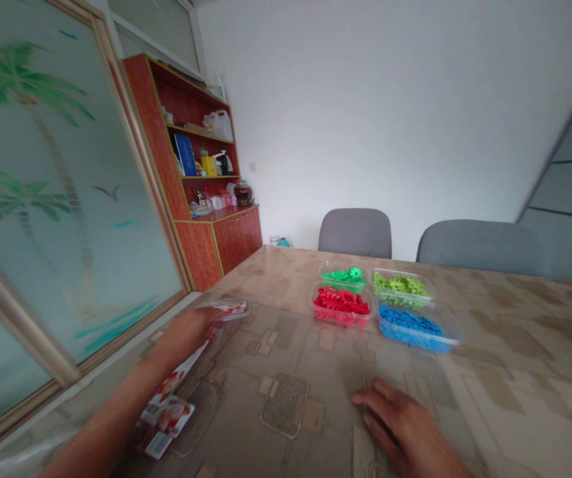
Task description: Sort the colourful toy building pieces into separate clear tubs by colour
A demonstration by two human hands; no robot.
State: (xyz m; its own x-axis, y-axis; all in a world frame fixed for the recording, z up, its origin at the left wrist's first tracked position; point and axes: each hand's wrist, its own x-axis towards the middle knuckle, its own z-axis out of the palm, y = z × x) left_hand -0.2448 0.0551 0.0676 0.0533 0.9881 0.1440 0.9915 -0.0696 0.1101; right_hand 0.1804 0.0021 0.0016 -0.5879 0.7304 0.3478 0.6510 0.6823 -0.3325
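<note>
At the left side of the table, my left hand (196, 330) reaches over some red-and-white printed packaging. Its blurred fingers meet the near end of a flat clear plastic piece with a red-and-white label (234, 309); whether they grip it is not visible. Below the wrist lies a printed card with a barcode (169, 421), partly covered by my forearm. My right hand (402, 421) rests low over the tabletop at the front right, holding nothing, its fingers loosely bent and a little apart.
Clear tubs hold green pieces (343, 275), red pieces (341, 305), lime pieces (401, 285) and blue pieces (412, 326) on the patterned table (330, 425). Behind the table stand two grey chairs (354, 232). A wooden shelf cabinet (238, 232) and a glass door with palms (116, 285) are left.
</note>
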